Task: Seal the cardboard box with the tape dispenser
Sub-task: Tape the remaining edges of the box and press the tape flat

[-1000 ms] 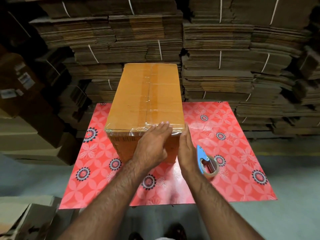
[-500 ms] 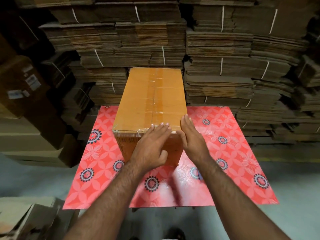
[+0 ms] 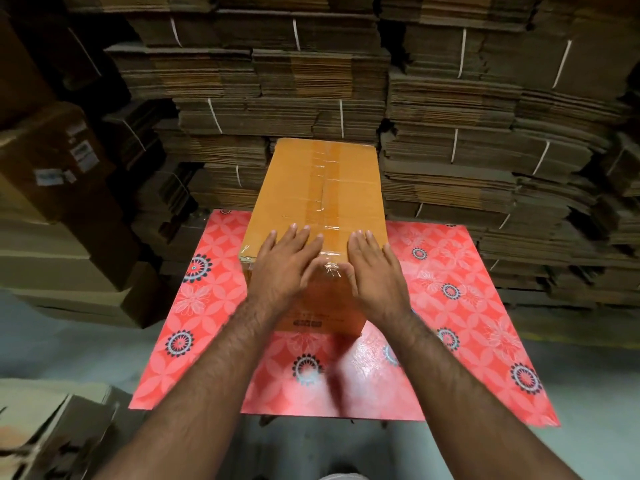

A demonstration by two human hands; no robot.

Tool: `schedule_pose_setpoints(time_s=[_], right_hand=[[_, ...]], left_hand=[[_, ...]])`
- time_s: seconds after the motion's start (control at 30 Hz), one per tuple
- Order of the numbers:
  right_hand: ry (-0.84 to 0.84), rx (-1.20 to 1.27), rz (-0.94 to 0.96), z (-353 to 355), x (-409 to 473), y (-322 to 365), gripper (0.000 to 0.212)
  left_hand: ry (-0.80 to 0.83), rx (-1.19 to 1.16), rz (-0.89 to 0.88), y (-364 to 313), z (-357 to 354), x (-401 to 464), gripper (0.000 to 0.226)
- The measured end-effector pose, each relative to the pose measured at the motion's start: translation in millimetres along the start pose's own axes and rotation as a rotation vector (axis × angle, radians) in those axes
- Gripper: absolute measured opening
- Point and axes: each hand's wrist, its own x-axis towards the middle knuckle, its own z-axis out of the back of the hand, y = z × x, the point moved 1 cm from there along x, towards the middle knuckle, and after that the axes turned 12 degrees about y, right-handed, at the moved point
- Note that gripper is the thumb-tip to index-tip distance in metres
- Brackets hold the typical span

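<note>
A tall orange-brown cardboard box (image 3: 322, 188) stands on the red flowered table (image 3: 450, 271). Clear tape runs along its top seam and wraps over the near edge. My left hand (image 3: 282, 268) lies flat over the near top edge, fingers straight and pressing on the box. My right hand (image 3: 372, 271) lies beside it on the near right corner, fingers straight, pressing the tape end down. The tape dispenser is hidden, probably behind my right forearm.
Bundled stacks of flat cardboard (image 3: 485, 133) fill the wall behind the table. Brown cartons (image 3: 59, 188) stand at the left. More flattened boxes (image 3: 45, 431) lie on the grey floor at the lower left.
Both hands have slid up from the box's near face onto its top edge. The right hand moved in from the side of the box. The blue dispenser is no longer seen.
</note>
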Motion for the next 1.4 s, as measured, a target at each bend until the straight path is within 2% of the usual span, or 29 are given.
schedule_pose_setpoints(time_s=[0.3, 0.5, 0.67, 0.8, 0.97, 1.2, 1.33, 1.4], right_hand=[[-0.01, -0.171, 0.136, -7, -1, -17, 0.056], [0.003, -0.138, 0.114, 5, -3, -3, 0.061], [-0.013, -0.134, 0.132, 2, 10, 17, 0.057], [-0.004, -0.155, 0.159, -3, 12, 12, 0.052], [0.021, -0.191, 0.198, -4, 5, -20, 0.055], [0.043, -0.137, 0.174, -2, -8, -40, 0.056], [0.007, -0.136, 0.156, 10, -13, -53, 0.056], [0.0, -0.12, 0.16, 13, -12, -49, 0.055]], left_hand=[[0.1, 0.12, -0.173, 35, -4, -8, 0.054], [0.044, 0.116, -0.18, 31, 2, -11, 0.049], [0.027, -0.101, -0.18, 6, -2, -1, 0.052], [-0.008, -0.087, -0.209, 9, -10, 2, 0.044], [0.005, -0.073, -0.22, 15, -9, 2, 0.069], [0.069, -0.1, -0.191, 13, 0, -5, 0.082], [0.081, -0.123, -0.136, -2, 9, -3, 0.064], [0.057, -0.161, -0.178, -18, 10, 1, 0.058]])
